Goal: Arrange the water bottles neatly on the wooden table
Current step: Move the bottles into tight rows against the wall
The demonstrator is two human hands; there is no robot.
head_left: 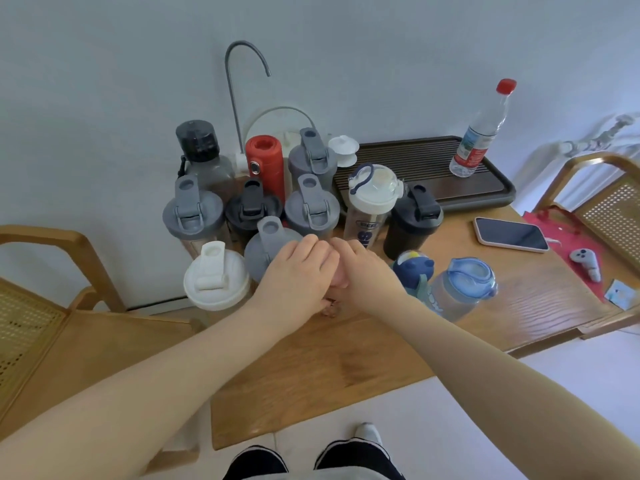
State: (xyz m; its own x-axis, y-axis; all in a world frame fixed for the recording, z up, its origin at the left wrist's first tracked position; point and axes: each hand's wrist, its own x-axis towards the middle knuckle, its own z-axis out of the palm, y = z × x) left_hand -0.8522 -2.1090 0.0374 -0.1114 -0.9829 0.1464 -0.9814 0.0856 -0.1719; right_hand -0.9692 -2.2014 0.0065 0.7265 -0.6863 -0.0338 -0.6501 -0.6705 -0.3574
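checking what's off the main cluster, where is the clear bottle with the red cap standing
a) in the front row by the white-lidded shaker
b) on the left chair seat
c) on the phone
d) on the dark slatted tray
d: the clear bottle with the red cap stands upright on the dark slatted tray at the back right of the wooden table, apart from the grouped shaker bottles.

The surface (346,368) is grained, satin wood; the bottles (311,209) have matt plastic lids; the tray (433,168) is dark ribbed wood
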